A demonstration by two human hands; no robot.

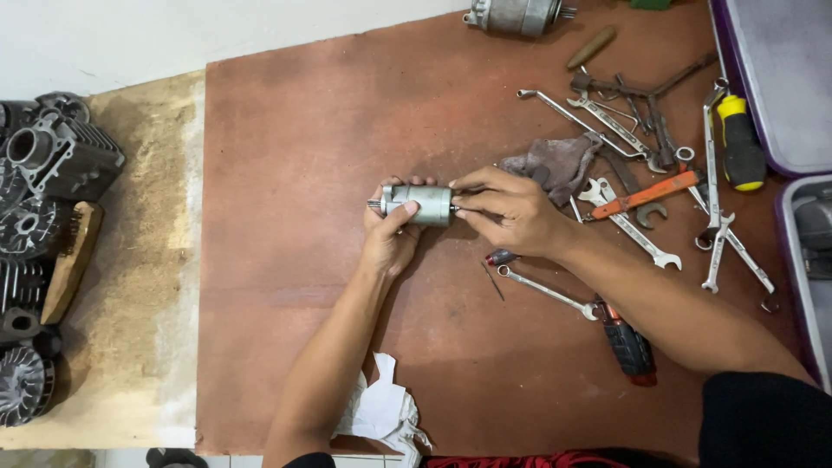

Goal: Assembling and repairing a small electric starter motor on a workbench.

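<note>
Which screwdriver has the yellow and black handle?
The screwdriver with the yellow and black handle lies far right, beside the purple-edged tray. The other screwdriver, near the right forearm, has a red and black handle.

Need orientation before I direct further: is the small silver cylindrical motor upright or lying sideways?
Sideways: the silver cylindrical motor lies level above the brown board, left hand gripping it, right hand at its end.

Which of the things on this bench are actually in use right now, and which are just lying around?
In use:
small grey motor
left hand, gripping it
right hand, at its end

Lying about:
grey rag
loose spanners
yellow-handled screwdriver
white crumpled cloth
engine parts
</note>
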